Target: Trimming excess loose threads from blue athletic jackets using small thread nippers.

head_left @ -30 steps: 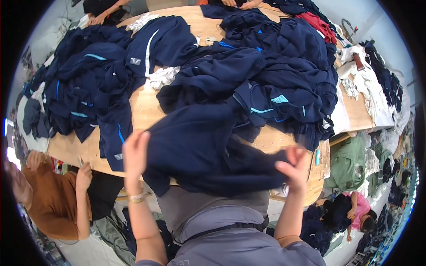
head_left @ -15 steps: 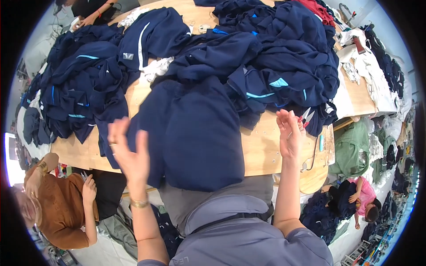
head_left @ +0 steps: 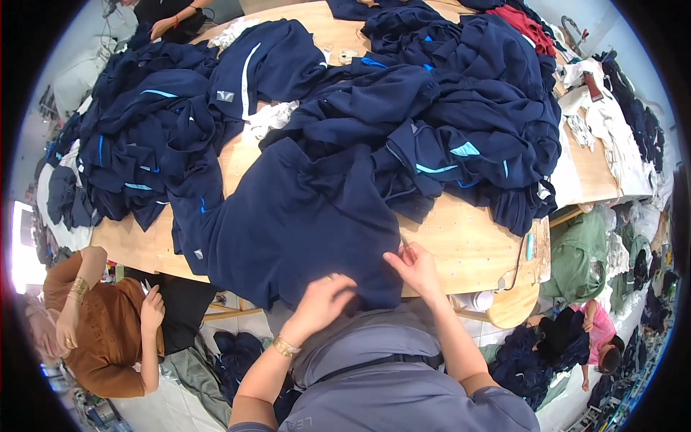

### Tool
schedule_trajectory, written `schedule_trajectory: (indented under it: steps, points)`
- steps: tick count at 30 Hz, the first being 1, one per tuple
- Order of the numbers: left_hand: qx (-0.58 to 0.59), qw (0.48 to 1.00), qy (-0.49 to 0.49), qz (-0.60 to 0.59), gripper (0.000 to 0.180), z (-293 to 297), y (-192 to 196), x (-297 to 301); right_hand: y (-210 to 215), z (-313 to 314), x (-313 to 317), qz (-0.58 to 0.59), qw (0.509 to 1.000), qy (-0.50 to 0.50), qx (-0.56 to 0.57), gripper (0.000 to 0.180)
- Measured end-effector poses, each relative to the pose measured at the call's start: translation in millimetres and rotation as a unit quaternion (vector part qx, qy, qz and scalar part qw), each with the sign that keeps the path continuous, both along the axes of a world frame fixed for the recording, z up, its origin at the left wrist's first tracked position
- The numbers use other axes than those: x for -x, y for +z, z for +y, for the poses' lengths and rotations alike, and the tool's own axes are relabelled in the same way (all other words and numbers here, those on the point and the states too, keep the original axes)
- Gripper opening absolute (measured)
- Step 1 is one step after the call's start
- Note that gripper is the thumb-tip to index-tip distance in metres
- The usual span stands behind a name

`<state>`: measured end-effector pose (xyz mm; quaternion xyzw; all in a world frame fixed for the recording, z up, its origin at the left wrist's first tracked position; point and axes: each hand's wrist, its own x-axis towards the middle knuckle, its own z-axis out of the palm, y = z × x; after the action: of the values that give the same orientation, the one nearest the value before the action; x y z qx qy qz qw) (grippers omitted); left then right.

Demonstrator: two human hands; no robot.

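Garment (head_left: 302, 223) of navy cloth lay spread flat on the wooden table (head_left: 468, 245), its lower hem hanging over the near edge. Left hand (head_left: 322, 302) rested on the hem, fingers curled into the cloth. Right hand (head_left: 412, 265) pinched the hem's corner between thumb and fingers. Heaps of similar navy clothing (head_left: 446, 108) lay beyond. A person in a brown top (head_left: 101, 324) sat to the left.

A small grey square label (head_left: 225, 96) sits on a navy garment (head_left: 266, 65) at upper left
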<state>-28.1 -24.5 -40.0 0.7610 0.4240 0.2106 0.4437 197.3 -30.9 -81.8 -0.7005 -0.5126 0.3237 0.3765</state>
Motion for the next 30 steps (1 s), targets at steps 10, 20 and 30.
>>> schedule_trajectory:
  steps: [10, 20, 30]
  points:
    - [-0.189, 0.898, 0.395, -0.043, 0.034, 44, 21, 19, -14, 4, -63, 0.08, 0.957, -0.271, -0.064, 0.032]
    - [-0.175, 0.924, 0.318, 0.118, 0.084, 46, -5, 8, -31, -12, -52, -0.227, 0.939, -0.137, -0.219, 0.02]
    - [-0.19, 0.963, 0.188, 0.031, 0.017, 94, 19, -11, -19, -1, 5, 0.143, 0.972, -0.111, -0.151, 0.032]
